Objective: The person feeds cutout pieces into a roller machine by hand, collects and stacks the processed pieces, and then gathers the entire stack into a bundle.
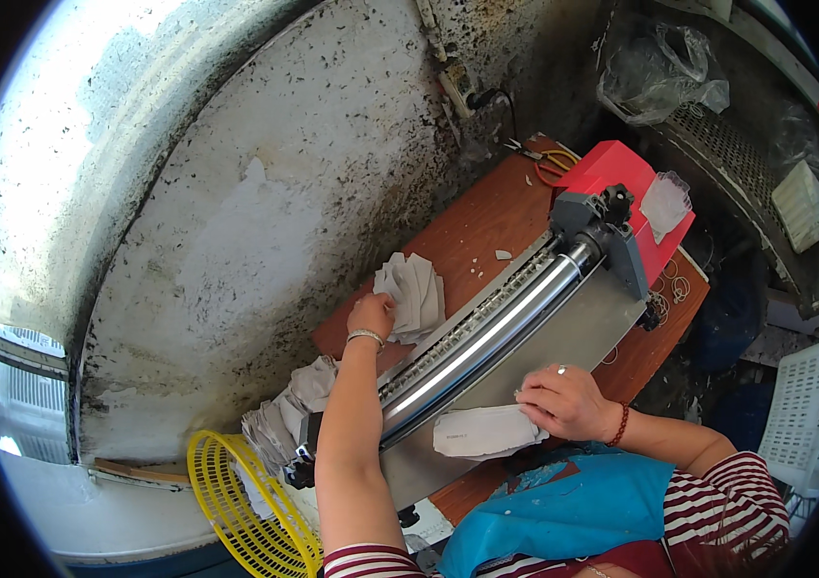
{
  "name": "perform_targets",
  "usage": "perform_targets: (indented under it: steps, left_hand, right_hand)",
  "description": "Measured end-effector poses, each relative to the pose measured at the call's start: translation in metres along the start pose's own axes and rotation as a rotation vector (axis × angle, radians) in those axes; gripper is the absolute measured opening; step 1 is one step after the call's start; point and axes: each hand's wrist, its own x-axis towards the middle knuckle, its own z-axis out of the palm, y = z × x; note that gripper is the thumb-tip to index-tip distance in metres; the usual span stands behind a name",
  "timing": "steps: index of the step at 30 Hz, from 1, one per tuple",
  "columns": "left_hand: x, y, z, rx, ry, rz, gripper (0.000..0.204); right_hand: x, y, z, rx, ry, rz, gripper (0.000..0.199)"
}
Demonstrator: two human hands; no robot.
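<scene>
A roller machine with a long shiny metal roller (496, 352) and a red end housing (594, 170) lies slantwise across the table. Beyond the roller, my left hand (371, 316) reaches over it, its fingers curled at the edge of a loose pile of thin white pieces (416, 294); what is pinched there is partly hidden. On the near side, a flat stack of white pieces (486, 432) rests on the metal plate (573, 332). My right hand (568, 403) is closed at that stack's right end, fingertips bent together; a small whitish bit shows by them.
More crumpled white pieces (279, 414) heap at the roller's left end, beside a yellow basket (246, 515). Pliers (525, 151) lie on the brown table (486, 212) near the stained wall (265, 193). A white crate (809, 414) stands right; a blue apron (563, 506) covers my front.
</scene>
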Motion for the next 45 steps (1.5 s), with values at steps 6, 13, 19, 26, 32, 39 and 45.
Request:
perform_targets:
  steps: [6, 13, 19, 26, 32, 39, 45]
  left_hand:
    - [-0.011, 0.013, -0.008, -0.035, -0.160, -0.126, 0.024]
    - [-0.015, 0.019, -0.018, 0.020, -0.210, -0.119, 0.020]
    - [-0.011, 0.025, -0.016, 0.163, -0.232, -0.081, 0.019]
    - [-0.016, 0.031, -0.019, 0.075, -0.086, -0.011, 0.016]
    - [-0.025, 0.051, -0.025, -0.029, 0.093, 0.116, 0.013]
    - [-0.042, 0.089, -0.023, -0.412, -0.120, 0.278, 0.021]
    - [-0.045, 0.109, -0.020, -0.443, -0.384, 0.308, 0.027]
  right_hand:
    - [-0.003, -0.010, -0.006, -0.005, -0.251, -0.091, 0.037]
    - [-0.013, -0.013, 0.002, -0.056, -0.180, -0.182, 0.030]
    - [-0.015, -0.014, 0.009, -0.125, -0.144, -0.261, 0.022]
    - [-0.014, -0.010, 0.012, -0.165, -0.107, -0.362, 0.018]
    - [-0.005, -0.001, -0.003, -0.264, -0.159, -0.410, 0.022]
    - [-0.006, 0.028, -0.039, -0.471, -0.040, -0.210, 0.021]
    - [-0.008, 0.024, -0.019, -0.450, 0.022, -0.141, 0.020]
